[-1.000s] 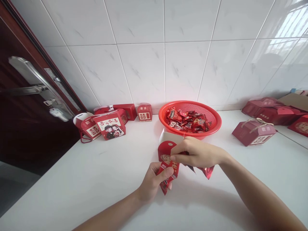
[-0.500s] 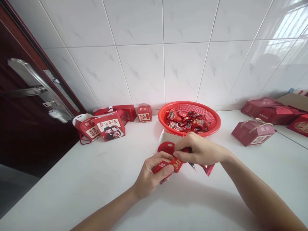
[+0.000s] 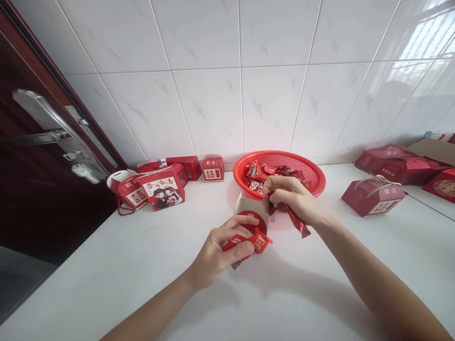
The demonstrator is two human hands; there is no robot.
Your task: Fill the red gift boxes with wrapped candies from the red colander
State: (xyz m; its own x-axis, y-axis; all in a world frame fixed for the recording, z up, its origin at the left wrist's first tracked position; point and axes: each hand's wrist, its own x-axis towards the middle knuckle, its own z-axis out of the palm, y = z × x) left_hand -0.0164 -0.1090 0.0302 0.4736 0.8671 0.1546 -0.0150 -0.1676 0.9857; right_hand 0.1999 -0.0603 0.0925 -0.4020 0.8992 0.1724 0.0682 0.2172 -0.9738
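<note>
My left hand (image 3: 222,253) is closed around several red wrapped candies (image 3: 260,240), one with gold lettering poking out past the thumb. My right hand (image 3: 291,199) grips other wrapped candies (image 3: 297,221), dark red and shiny, whose ends hang below the fingers. Just behind my left hand stands an open candy box (image 3: 249,206), pale inside, with a rounded red flap; my fingers partly cover it. Beyond my right hand, a red plastic basket (image 3: 316,182) holds many more wrapped candies (image 3: 258,171).
Left of the basket are a small red box (image 3: 213,169), a box with a printed couple (image 3: 162,189) and other red boxes. On the right sits a rope-handled box (image 3: 373,196), with flattened red boxes (image 3: 408,166) behind it. A tiled wall (image 3: 206,109) backs the white table (image 3: 124,265).
My right hand has lifted away from my left, back toward the basket, with candies in its fingers. My left hand has shifted slightly left, still holding its candies.
</note>
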